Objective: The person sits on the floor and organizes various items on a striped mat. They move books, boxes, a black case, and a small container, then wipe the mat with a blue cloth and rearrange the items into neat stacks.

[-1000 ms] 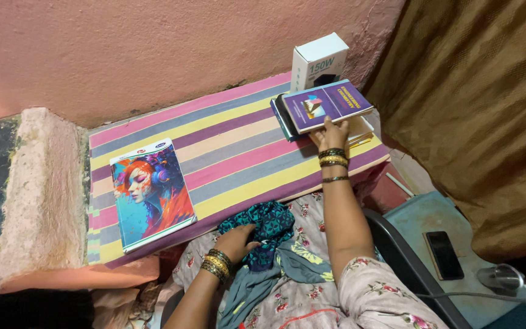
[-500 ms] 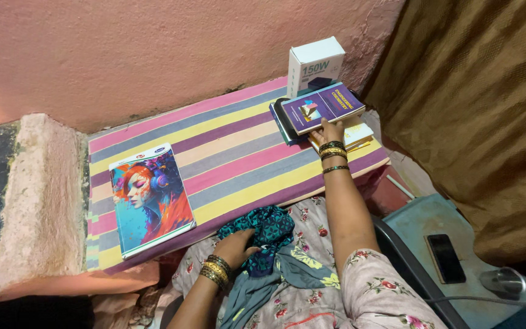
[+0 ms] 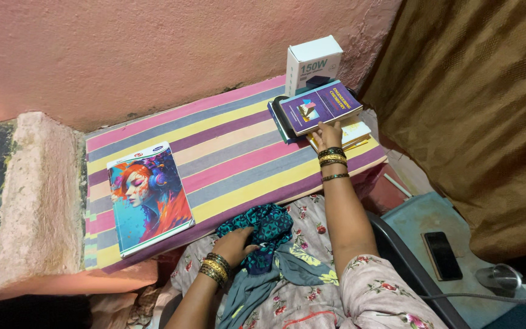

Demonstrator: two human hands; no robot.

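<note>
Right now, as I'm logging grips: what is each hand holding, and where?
Right hand grips the purple book at its near edge; left hand rests on patterned cloth.

Your right hand (image 3: 329,134) covers the near edge of the purple book (image 3: 319,108), so you can't tell how the fingers grip it — nor how many books sit in the stack beneath. Your left hand (image 3: 234,244) sinks its fingertips into the teal patterned cloth (image 3: 267,228). The steel cup (image 3: 499,278) is blurred, and the grey cable (image 3: 488,297) runs off the right edge.
</note>
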